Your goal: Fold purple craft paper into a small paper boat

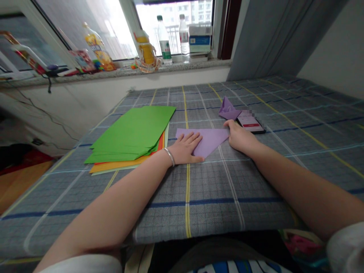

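A sheet of purple paper (212,139), folded into a triangle, lies flat on the checked cloth with its long edge on the far side. My left hand (187,148) rests flat on its left part, fingers spread. At the right corner, my right hand (238,135) pinches the paper between thumb and curled fingers. Just beyond the right hand stands a folded purple paper piece (227,109) with a pointed top. It touches or overlaps a phone (251,123) with a lit, partly blurred screen.
Left of my hands is a stack of green sheets (133,131) over orange and yellow sheets (119,165). The checked cloth (159,216) covers the bed or table. Bottles (164,41), a yellow cup (146,51) and a box (200,40) stand on the windowsill (113,74).
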Motion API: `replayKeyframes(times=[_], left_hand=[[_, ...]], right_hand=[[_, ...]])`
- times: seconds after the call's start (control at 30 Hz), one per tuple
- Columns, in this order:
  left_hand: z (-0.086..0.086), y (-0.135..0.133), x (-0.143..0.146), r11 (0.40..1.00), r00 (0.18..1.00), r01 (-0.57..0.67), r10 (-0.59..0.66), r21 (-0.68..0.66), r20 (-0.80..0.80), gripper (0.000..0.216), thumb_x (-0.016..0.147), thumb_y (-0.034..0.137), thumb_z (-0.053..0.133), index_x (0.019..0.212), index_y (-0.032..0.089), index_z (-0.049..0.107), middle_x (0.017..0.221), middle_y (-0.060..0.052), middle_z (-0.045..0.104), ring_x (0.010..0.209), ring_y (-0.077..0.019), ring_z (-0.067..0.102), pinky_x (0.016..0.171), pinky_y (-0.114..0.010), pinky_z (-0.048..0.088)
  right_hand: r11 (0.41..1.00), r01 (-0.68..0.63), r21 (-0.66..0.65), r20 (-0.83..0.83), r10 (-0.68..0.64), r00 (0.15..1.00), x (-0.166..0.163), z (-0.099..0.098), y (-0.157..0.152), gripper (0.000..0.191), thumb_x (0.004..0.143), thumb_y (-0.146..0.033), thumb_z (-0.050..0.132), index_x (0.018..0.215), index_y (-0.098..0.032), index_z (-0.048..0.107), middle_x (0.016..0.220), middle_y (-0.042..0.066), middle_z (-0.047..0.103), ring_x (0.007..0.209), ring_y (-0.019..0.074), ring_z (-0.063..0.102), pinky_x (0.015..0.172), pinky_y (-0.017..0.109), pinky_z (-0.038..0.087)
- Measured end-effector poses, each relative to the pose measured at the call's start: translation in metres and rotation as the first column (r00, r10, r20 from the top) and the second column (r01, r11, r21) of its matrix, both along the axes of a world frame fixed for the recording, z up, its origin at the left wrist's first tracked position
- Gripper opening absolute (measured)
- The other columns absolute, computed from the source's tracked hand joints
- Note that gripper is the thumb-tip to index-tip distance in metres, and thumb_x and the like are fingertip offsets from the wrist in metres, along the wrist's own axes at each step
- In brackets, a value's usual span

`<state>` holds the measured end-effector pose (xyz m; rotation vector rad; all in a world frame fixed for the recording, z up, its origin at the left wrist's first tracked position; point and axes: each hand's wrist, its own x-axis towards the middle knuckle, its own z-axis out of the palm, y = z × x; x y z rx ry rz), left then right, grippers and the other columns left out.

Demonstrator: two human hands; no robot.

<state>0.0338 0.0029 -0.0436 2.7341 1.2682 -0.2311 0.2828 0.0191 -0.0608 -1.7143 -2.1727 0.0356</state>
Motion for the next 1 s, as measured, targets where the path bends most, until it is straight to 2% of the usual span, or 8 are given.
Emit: replayKeyframes(times=[0.13,0.27,0.33,0.47,0.57,0.7,0.9,1.0], left_hand=[[0.000,0.001,-0.001,1.000,1.000,0.007,-0.007,-0.007,0.002,0.094,0.083,0.064,0.046,0.153,0.012,0.010,0.159,-0.016,0.008,0.147,-0.0325,0.004,0.116,-0.055,0.010],[0.000,-0.001,0.000,1.000,1.000,0.008,-0.008,0.001,0.028,0.093,0.082,0.062,0.048,0.152,0.013,0.012,0.159,-0.017,0.009,0.147,-0.0325,0.006,0.116,-0.056,0.010],[0.000,0.000,-0.002,1.000,0.998,0.015,-0.014,-0.020,0.053,0.094,0.080,0.059,0.052,0.152,0.013,0.011,0.159,-0.017,0.009,0.147,-0.0335,0.007,0.115,-0.057,0.010],[-0.001,0.005,-0.009,0.996,0.973,0.094,-0.093,0.002,0.210,0.101,0.070,0.052,0.066,0.149,0.011,0.017,0.157,-0.022,0.017,0.145,-0.0330,0.016,0.115,-0.052,0.019],[0.001,0.006,-0.012,0.965,0.907,0.221,-0.255,0.139,0.334,0.082,0.069,0.048,0.070,0.137,0.014,0.039,0.147,-0.019,0.035,0.139,-0.0295,0.031,0.112,-0.045,0.030],[0.010,0.003,-0.008,0.879,0.838,0.394,-0.464,0.270,0.287,0.041,0.078,0.041,0.065,0.111,0.019,0.060,0.119,-0.011,0.059,0.113,-0.0249,0.053,0.101,-0.041,0.041],[0.017,-0.004,-0.002,0.806,0.828,0.461,-0.541,0.372,0.146,0.028,0.083,0.042,0.060,0.095,0.017,0.065,0.095,-0.008,0.067,0.088,-0.0208,0.061,0.084,-0.035,0.047],[0.017,-0.007,-0.001,0.741,0.816,0.507,-0.577,0.440,0.032,0.022,0.088,0.037,0.054,0.087,0.017,0.065,0.087,-0.006,0.068,0.082,-0.0197,0.063,0.076,-0.033,0.048]], right_hand=[[0.975,-0.210,0.074,0.114,0.201,0.973,-0.009,0.009,-0.012,0.045,0.072,-0.001,0.045,0.110,-0.018,0.061,0.143,0.013,0.046,0.137,0.0299,0.035,0.109,0.052,0.032],[0.915,-0.402,0.026,0.182,0.391,0.902,-0.021,0.017,-0.027,0.041,0.076,-0.003,0.049,0.107,-0.025,0.066,0.152,0.003,0.037,0.144,0.0280,0.022,0.111,0.055,0.028],[0.870,-0.492,0.007,0.186,0.483,0.856,-0.024,0.018,-0.030,0.039,0.079,-0.006,0.051,0.108,-0.027,0.067,0.152,0.001,0.038,0.143,0.0270,0.023,0.111,0.054,0.030],[0.795,-0.607,0.007,0.179,0.596,0.783,-0.022,0.015,-0.024,0.032,0.085,-0.013,0.052,0.109,-0.027,0.069,0.138,0.003,0.055,0.136,0.0246,0.039,0.109,0.049,0.034],[0.777,-0.628,0.030,0.160,0.617,0.771,-0.020,0.016,-0.020,0.026,0.087,-0.019,0.055,0.106,-0.027,0.071,0.125,0.004,0.065,0.121,0.0235,0.054,0.104,0.044,0.040],[0.802,-0.598,0.017,0.177,0.586,0.791,-0.020,0.020,-0.022,0.022,0.088,-0.024,0.056,0.102,-0.027,0.072,0.111,0.003,0.071,0.103,0.0219,0.064,0.092,0.037,0.047],[0.845,-0.534,-0.016,0.212,0.525,0.824,-0.020,0.024,-0.024,0.020,0.085,-0.024,0.055,0.095,-0.024,0.072,0.105,0.004,0.072,0.095,0.0214,0.065,0.082,0.032,0.046],[0.862,-0.506,-0.023,0.235,0.497,0.836,-0.021,0.024,-0.024,0.021,0.087,-0.027,0.053,0.096,-0.023,0.071,0.107,0.004,0.071,0.095,0.0212,0.065,0.080,0.031,0.045]])
